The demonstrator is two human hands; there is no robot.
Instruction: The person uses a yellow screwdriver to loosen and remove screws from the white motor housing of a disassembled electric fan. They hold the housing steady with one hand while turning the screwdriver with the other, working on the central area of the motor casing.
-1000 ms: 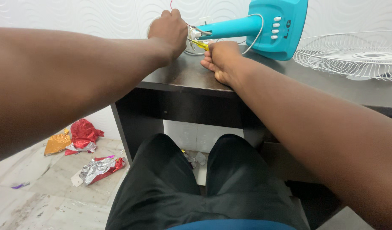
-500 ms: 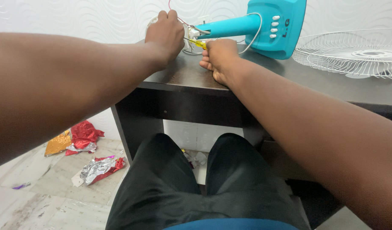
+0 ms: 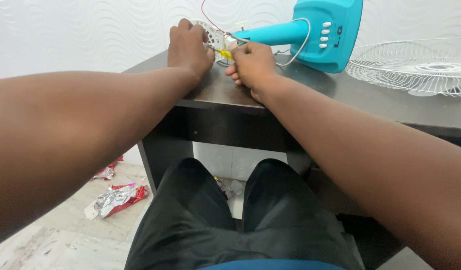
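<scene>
At the frame's upper centre, the left hand (image 3: 189, 46) clasps a round white perforated plastic fan part (image 3: 214, 35) on the dark table (image 3: 310, 90); the right hand (image 3: 251, 64) pinches a yellow-handled screwdriver (image 3: 223, 52) beside the turquoise fan base (image 3: 325, 32).

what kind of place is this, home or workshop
Probably a room at home used for a repair: a dark table against a patterned white wall, a dismantled turquoise fan on it, foil wrappers littering the floor.

Bright, even daylight; soft shadow beneath the dark desk (image 3: 310, 95) at 6 o'clock; forearms near the edges are stretched and blurred.
</scene>
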